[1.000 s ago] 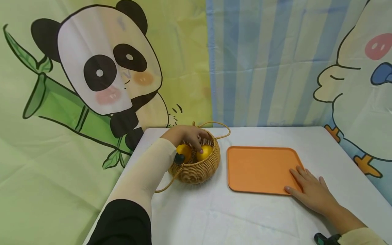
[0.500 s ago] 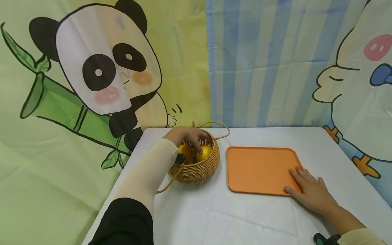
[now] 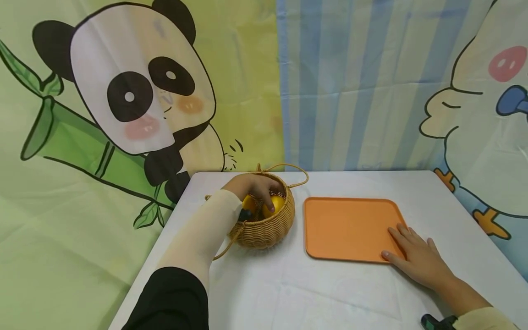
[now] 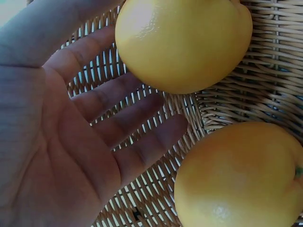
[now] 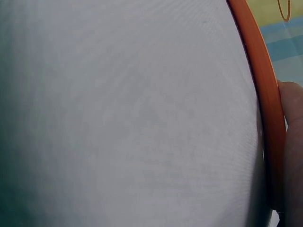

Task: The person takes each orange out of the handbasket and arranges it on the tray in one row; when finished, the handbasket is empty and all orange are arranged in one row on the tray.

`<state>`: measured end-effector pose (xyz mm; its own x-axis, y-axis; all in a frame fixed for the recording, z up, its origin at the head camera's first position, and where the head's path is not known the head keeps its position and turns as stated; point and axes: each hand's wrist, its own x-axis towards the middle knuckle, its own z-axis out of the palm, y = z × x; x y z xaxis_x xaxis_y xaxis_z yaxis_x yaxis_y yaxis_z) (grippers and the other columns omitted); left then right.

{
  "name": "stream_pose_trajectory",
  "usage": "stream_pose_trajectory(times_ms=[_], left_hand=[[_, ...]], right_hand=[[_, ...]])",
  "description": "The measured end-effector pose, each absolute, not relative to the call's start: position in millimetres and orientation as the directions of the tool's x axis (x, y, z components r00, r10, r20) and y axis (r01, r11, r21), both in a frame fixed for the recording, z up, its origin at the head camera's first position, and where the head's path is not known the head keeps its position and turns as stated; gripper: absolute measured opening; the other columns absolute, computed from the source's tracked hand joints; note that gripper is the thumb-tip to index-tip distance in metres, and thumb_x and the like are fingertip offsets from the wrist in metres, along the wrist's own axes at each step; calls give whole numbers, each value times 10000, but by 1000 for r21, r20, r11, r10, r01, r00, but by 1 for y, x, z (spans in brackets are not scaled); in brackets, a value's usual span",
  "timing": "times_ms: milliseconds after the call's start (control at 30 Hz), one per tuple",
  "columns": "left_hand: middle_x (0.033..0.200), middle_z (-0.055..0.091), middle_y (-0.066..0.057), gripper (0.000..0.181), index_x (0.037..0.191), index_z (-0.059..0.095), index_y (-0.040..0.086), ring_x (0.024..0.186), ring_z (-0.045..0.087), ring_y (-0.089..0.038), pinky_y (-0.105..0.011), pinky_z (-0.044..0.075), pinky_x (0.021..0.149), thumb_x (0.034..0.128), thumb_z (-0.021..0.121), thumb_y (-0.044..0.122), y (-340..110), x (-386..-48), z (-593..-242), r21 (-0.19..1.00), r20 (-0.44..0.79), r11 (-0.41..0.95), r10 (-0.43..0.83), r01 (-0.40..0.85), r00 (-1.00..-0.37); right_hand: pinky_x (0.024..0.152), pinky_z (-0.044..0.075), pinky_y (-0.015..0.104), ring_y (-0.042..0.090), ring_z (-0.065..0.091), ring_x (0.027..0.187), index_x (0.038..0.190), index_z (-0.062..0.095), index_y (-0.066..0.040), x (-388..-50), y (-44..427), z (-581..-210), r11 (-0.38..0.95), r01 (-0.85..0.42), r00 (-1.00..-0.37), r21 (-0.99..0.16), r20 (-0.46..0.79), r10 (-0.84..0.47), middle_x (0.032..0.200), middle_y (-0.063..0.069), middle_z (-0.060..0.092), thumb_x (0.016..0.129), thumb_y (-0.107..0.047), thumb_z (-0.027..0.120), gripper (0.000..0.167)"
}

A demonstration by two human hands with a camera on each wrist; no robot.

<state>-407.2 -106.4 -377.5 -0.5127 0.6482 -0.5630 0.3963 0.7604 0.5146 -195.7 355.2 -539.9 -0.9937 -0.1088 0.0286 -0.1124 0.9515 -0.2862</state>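
The left hand (image 3: pixel 257 185) reaches down into a wicker basket (image 3: pixel 268 233). In the left wrist view its fingers (image 4: pixel 142 118) are spread along the woven wall, next to a yellow fruit (image 4: pixel 184 42); some fingertips are hidden behind that fruit. A second, orange-yellow fruit (image 4: pixel 241 175) lies lower in the basket, apart from the fingers. The right hand (image 3: pixel 420 261) rests with straight fingers on the right edge of an orange tray (image 3: pixel 350 229). Only part of that hand (image 5: pixel 294 142) shows beside the tray's rim (image 5: pixel 267 94) in the right wrist view.
A white-covered table (image 3: pixel 313 293) bears the basket and, to its right, the tray. One basket handle (image 3: pixel 305 174) arches out toward the tray, another (image 3: pixel 231 245) toward the front left. Behind the table hangs a curtain (image 3: pixel 338 91) with stripes and cartoon animals.
The left hand has shifted slightly right and lower in the basket, its fingertip lower over the yellow fruit. The right hand and the tray look unmoved apart from a slight shift of the view.
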Motion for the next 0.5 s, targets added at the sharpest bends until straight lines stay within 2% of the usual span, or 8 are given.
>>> stream_pose_trajectory(times_ms=[233, 500], left_hand=[[1672, 404, -93, 785, 1561, 512, 192, 1535, 373, -296, -467, 380, 1215, 882, 906, 205, -105, -408, -385, 499, -594, 790, 611, 355, -523], [1631, 422, -106, 785, 1578, 500, 207, 1456, 429, -285, -423, 478, 1115, 898, 892, 204, -102, -408, -389, 467, -598, 792, 611, 393, -519]], right_hand=[[1087, 65, 884, 635, 248, 1488, 1607, 397, 45, -195, 353, -539, 951, -109, -994, -288, 25, -107, 1640, 387, 289, 986, -728, 578, 1008], [1089, 71, 881, 627, 236, 1499, 1616, 388, 34, -194, 353, -536, 950, -116, -993, -291, 21, -115, 1646, 383, 283, 992, -723, 571, 998]])
